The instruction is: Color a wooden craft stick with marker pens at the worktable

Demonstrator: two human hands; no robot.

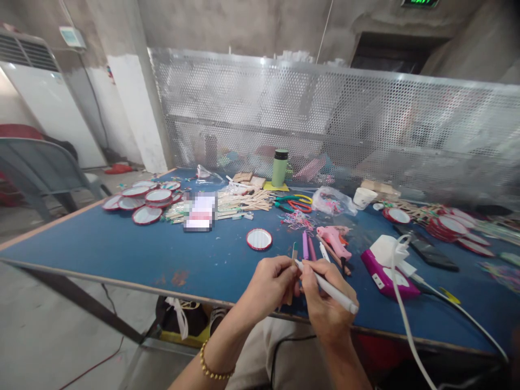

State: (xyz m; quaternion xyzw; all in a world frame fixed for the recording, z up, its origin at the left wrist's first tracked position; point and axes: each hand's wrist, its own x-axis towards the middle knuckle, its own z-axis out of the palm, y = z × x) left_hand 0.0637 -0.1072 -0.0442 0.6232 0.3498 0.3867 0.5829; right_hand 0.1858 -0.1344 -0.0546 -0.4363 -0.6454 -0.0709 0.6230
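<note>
Over the near edge of the tabletop, I am watching the left hand pinching a wooden stick while the right hand is gripping a white pen, its tip pointing at the stick. Just beyond, purple markers and a pink glue gun are crowding the way forward. A purple power strip is sitting to the right, its white cable looping over the edge. One red-rimmed lid is lying ahead; leftward, blue surface is stretching toward a pile of lids.
</note>
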